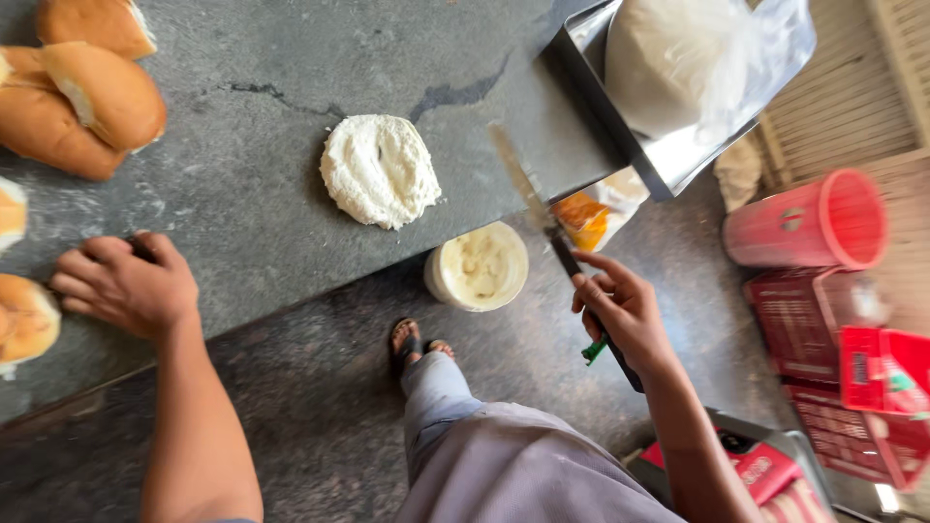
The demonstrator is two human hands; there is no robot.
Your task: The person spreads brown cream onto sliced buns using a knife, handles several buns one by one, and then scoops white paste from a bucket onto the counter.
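Note:
My right hand grips a long knife by its dark handle; the blurred blade points up toward the stone counter's edge. A round bun half spread with white cream lies flat on the dark stone counter. On the floor below the counter's edge stands an open tub of pale cream, just left of the knife. My left hand rests knuckles-down on the counter with fingers curled, something small and dark under them. Whole buns sit at the counter's far left.
More buns lie along the left edge. A metal tray with a plastic bag of white stuff overhangs the counter at upper right. A red bucket and red crates stand at right. My sandalled foot is on the floor.

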